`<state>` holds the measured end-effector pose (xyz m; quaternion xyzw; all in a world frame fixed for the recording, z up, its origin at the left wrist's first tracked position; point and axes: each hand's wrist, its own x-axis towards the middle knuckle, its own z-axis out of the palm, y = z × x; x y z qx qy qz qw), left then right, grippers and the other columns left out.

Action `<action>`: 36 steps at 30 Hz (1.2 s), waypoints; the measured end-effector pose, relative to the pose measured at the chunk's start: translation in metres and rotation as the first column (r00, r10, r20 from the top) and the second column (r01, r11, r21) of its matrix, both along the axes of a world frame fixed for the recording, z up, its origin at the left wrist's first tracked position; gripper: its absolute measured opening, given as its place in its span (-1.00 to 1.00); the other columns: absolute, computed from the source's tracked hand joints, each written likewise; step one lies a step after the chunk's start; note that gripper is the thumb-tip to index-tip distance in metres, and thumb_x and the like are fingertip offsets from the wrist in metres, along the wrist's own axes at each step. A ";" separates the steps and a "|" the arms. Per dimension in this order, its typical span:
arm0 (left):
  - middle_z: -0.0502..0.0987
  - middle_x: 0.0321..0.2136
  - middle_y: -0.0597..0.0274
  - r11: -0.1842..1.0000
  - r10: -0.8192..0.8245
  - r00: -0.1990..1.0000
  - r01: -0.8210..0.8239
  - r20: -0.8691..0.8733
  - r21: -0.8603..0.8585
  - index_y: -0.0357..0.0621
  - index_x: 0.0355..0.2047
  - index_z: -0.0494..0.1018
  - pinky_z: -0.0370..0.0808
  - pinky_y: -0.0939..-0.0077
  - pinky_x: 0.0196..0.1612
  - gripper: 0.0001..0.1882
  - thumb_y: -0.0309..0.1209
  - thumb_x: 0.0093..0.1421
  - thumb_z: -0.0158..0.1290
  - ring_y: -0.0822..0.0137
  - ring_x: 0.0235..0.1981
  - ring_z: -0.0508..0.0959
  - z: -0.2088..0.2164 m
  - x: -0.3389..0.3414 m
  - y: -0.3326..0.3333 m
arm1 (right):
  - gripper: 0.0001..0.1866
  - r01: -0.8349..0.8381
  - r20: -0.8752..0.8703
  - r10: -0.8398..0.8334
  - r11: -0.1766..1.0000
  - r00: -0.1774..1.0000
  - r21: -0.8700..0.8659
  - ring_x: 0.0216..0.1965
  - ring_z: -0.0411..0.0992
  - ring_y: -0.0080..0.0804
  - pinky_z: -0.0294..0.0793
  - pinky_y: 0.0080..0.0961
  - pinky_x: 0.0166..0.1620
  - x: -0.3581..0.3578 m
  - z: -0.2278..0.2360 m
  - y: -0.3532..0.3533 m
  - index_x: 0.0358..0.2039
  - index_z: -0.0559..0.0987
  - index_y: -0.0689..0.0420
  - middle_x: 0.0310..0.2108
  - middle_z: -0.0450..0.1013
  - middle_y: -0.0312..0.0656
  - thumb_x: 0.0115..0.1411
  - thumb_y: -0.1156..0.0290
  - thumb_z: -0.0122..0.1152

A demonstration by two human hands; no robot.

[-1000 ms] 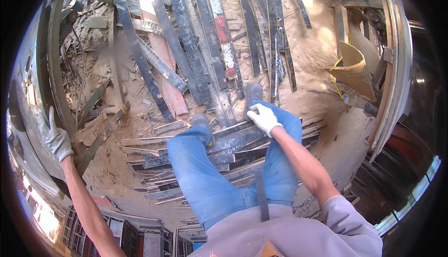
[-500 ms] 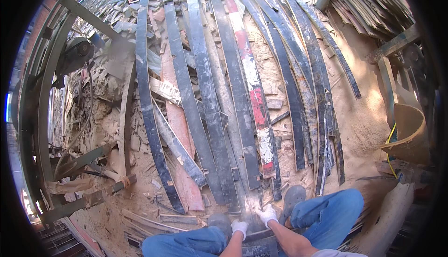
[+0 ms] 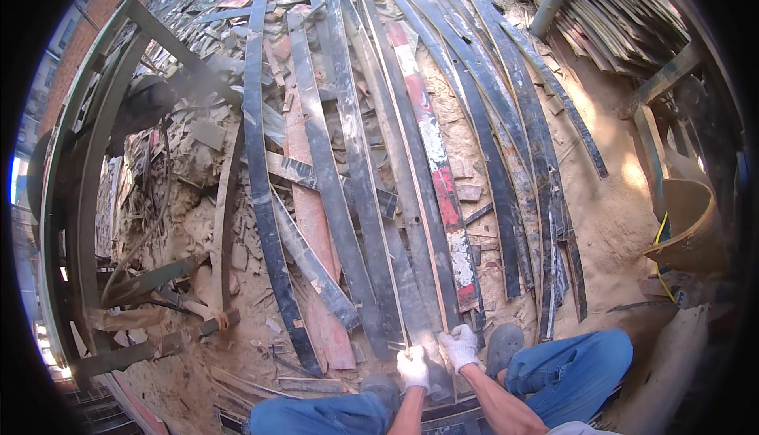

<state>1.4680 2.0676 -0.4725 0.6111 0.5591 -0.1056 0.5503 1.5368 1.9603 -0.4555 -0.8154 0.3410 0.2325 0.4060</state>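
Observation:
Long, narrow wooden boards with dark, worn faces run away from me across the ground. My left hand [image 3: 413,367], in a white glove, is closed at the near end of a dark board strip [image 3: 368,174] with a pale edge. Just to its right and slightly farther off, my right hand [image 3: 460,346], also gloved, closes on the near end of another dark board strip [image 3: 419,198]. Between the hands lies a dusty grey board surface; its exact layering is hard to tell. A red-and-white painted board [image 3: 437,166] lies right of these strips.
More dark boards [image 3: 494,158] lie to the right. A rusty metal frame [image 3: 95,158] stands at left, near a rubble heap. At right are a tan bucket-like container [image 3: 688,222] and sandy ground [image 3: 601,237]. Stacked thin boards [image 3: 601,16] fill the far right.
Both hands have moved a little forward, and the left has come closer to the right. The board strips near them have shifted and show more of their pale edges. The view has tilted slightly.

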 end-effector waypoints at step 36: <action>0.39 0.21 -0.23 0.766 -0.617 0.778 0.559 0.117 0.319 -0.27 0.31 0.32 0.28 0.02 0.35 -0.23 -0.15 0.18 0.25 -0.17 0.27 0.36 0.019 0.110 0.034 | -0.51 -0.807 -0.323 0.805 0.294 0.498 -0.512 0.10 0.56 -0.02 0.52 -0.15 0.18 0.210 0.255 -0.077 0.20 0.56 0.12 0.07 0.59 0.09 0.29 0.26 0.13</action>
